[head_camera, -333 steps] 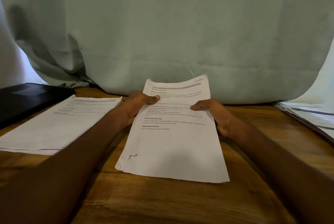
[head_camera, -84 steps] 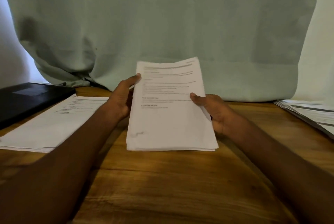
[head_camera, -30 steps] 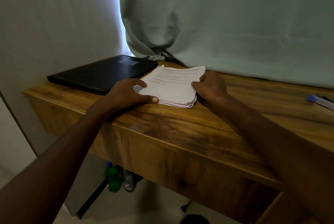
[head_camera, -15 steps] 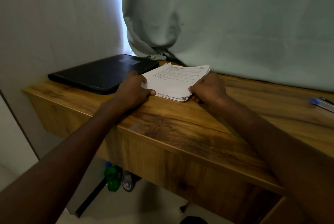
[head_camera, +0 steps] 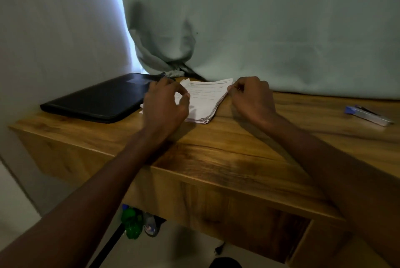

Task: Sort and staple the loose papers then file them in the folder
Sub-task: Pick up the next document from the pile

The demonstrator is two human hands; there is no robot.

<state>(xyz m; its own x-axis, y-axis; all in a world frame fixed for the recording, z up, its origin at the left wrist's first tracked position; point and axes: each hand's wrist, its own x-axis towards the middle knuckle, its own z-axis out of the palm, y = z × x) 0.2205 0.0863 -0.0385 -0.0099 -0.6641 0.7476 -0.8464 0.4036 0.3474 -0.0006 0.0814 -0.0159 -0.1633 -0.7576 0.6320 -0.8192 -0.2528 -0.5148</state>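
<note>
A stack of printed papers [head_camera: 203,101] is seen lying flat on the wooden worktop [head_camera: 227,146], just beside the right edge of a closed black folder [head_camera: 101,98]; the sheets are slightly fanned at the near right corner. The left hand [head_camera: 164,103] is held over the left part of the stack, its fingers loosely curled; whether anything is pinched between thumb and forefinger cannot be told, so the state of that grip is left undecided. The right hand [head_camera: 252,97] is set at the far right corner of the stack, fingers curled inward, and the top sheets' edge appears to be pinched in its grip. A blue and silver stapler [head_camera: 368,115] is laid well apart to the right on the worktop. A pale green curtain [head_camera: 259,30] is hung behind; green bottles [head_camera: 132,222] are seen on the floor beneath the worktop.
</note>
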